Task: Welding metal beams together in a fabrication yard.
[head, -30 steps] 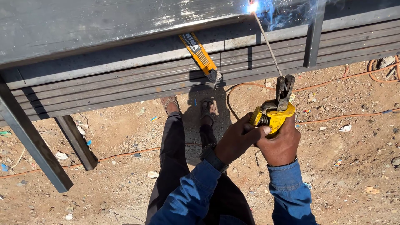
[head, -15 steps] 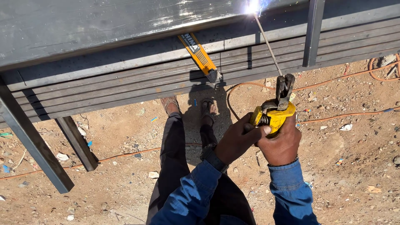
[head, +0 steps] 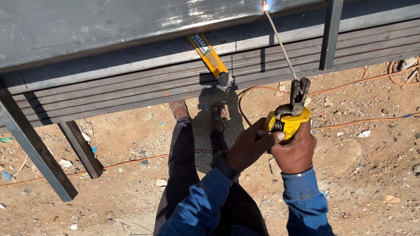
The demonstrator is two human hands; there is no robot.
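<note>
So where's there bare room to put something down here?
Free: the dirt right of the right hand, below the orange cable, and the ground between the two slanted steel legs. Crowded: around both hands on the yellow holder and the feet.

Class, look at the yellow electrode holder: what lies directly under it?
Both hands wrap under the electrode holder: left hand, right hand. Below lies dirt ground with an orange cable. The holder's grip is covered.

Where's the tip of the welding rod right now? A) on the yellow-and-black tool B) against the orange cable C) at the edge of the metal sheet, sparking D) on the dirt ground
C: the welding rod runs up from the yellow holder, gripped by both the left hand and the right hand, to a bright spark at the metal sheet edge.
</note>
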